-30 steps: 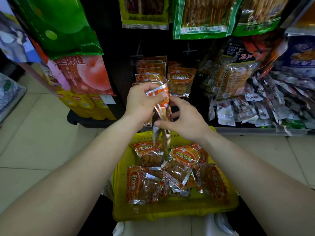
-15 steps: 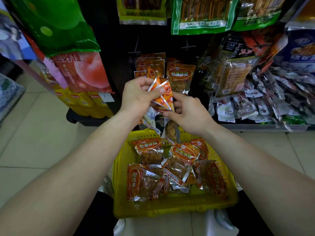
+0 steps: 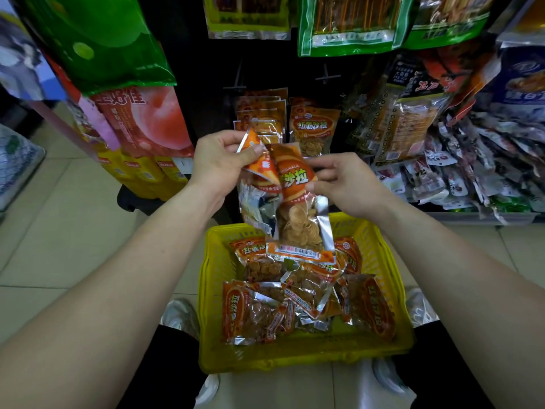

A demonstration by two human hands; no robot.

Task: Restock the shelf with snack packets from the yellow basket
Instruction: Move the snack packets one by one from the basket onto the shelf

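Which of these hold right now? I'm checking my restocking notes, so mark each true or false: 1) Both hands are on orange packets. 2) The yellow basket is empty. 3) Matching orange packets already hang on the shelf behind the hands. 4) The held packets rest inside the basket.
1) True: the left hand and right hand both pinch the held packets.
2) False: the yellow basket still holds several orange packets.
3) True: hanging orange packets show just behind the hands.
4) False: they hang above the basket, in the grip of both hands.
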